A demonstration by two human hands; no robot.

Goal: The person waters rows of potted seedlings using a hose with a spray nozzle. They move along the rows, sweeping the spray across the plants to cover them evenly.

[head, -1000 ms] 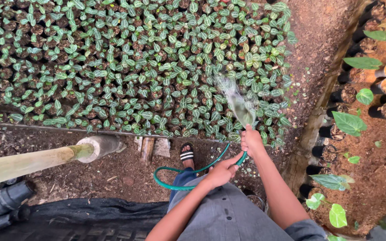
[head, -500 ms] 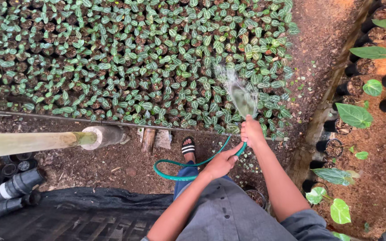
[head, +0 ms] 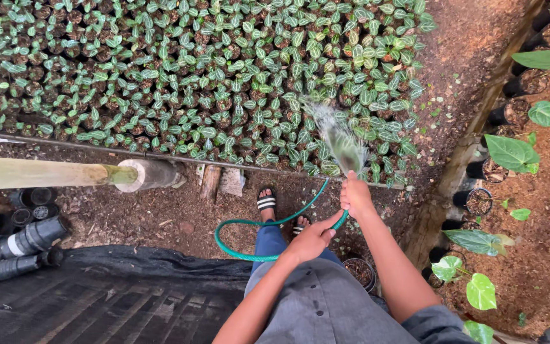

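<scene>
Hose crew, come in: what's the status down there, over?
Right hand grips green hose at its end, spraying water onto potted seedlings. Left hand holds hose behind. Nothing blocking spray.

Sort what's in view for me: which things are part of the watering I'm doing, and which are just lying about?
In use:
green hose
left hand and right hand, both on the hose
water spray
bed of small potted seedlings

Lying about:
stacked empty black pots
bamboo pole
black ground sheet
larger potted plants
</scene>
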